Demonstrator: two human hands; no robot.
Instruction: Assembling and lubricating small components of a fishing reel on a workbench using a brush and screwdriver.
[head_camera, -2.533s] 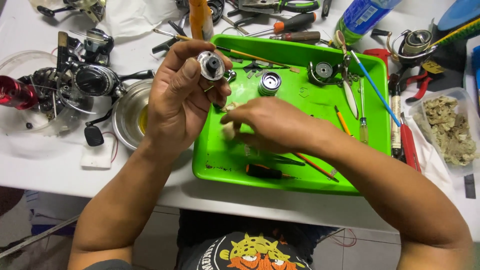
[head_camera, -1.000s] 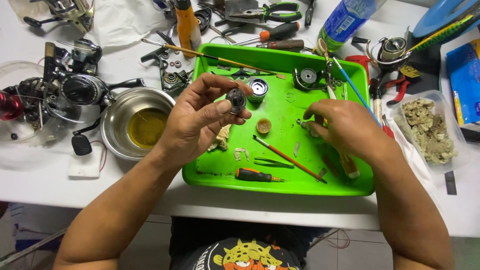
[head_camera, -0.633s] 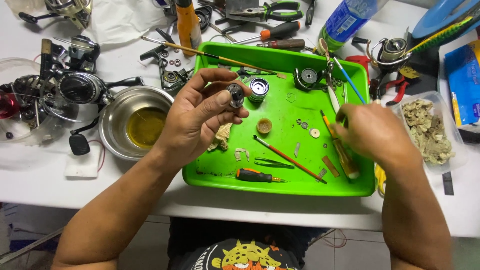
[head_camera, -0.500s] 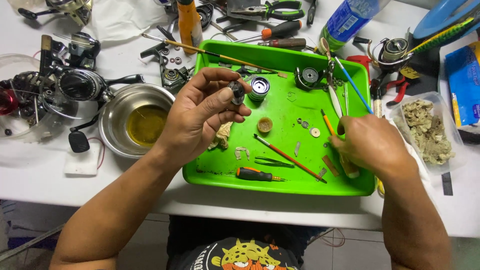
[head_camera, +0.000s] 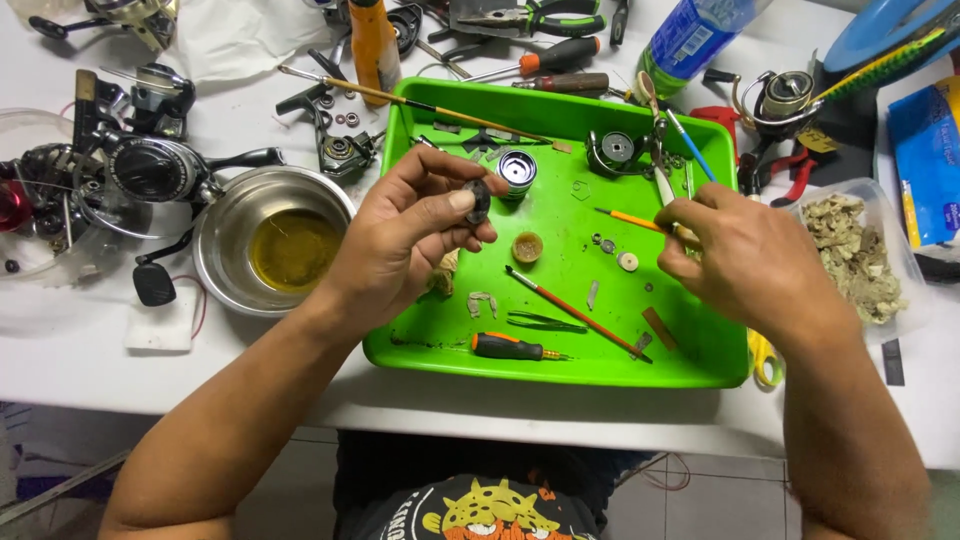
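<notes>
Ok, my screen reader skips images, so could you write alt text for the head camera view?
Over a bright green plastic tray of small parts, the left hand pinches a small dark round metal part while the right hand grips an orange-handled thin brush. A steel bowl of yellow liquid sits left of the tray.

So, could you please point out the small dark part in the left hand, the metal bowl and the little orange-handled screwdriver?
small dark part (head_camera: 478, 200), head view, on its dark face.
metal bowl (head_camera: 222, 210), head view, on its left rim.
orange-handled screwdriver (head_camera: 507, 347), head view, on its handle.
</notes>
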